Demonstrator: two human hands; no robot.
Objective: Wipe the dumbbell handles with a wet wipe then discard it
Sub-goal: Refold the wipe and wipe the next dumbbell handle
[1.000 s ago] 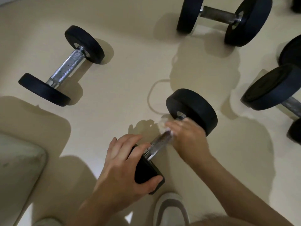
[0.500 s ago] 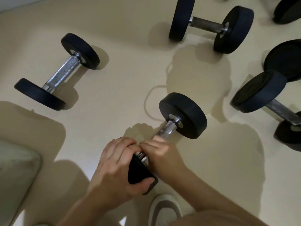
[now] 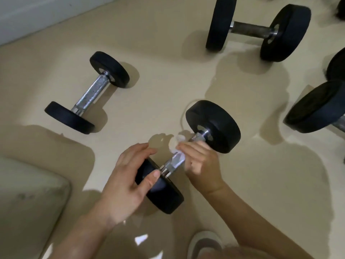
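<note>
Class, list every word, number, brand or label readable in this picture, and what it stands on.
No text can be read anywhere.
The dumbbell being wiped: no legible marking on its black ends.
The wet wipe: plain white, blurred.

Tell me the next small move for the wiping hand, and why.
Probably slide the right hand with the wipe down the handle toward the near plate. The wipe sits toward the handle's far end, the knurled stretch by that plate shows bare, and the left hand grips that plate, so the dumbbell looks steadied.
</note>
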